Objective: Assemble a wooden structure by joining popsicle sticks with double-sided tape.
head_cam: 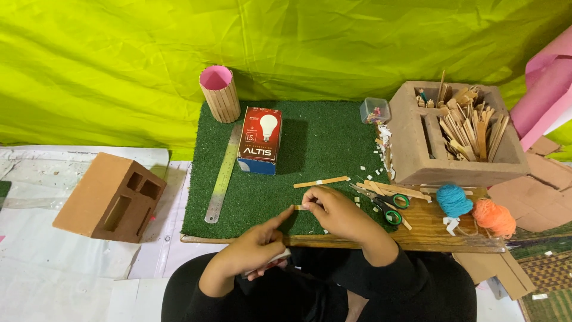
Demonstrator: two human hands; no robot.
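A short wooden stick [300, 207] is pinched by the right hand [333, 211] at lower centre, steadied on the green turf mat [310, 149]. The left hand [256, 247] is closed around something small, forefinger extended to the stick.

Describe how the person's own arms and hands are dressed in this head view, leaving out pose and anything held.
Both arms are covered by long black sleeves that end at the wrists. The left hand and the right hand are bare: no gloves, and no rings, watch or bracelet can be made out. The sleeves look plain, with no visible pattern or markings, and blend into the dark clothing on the lap.
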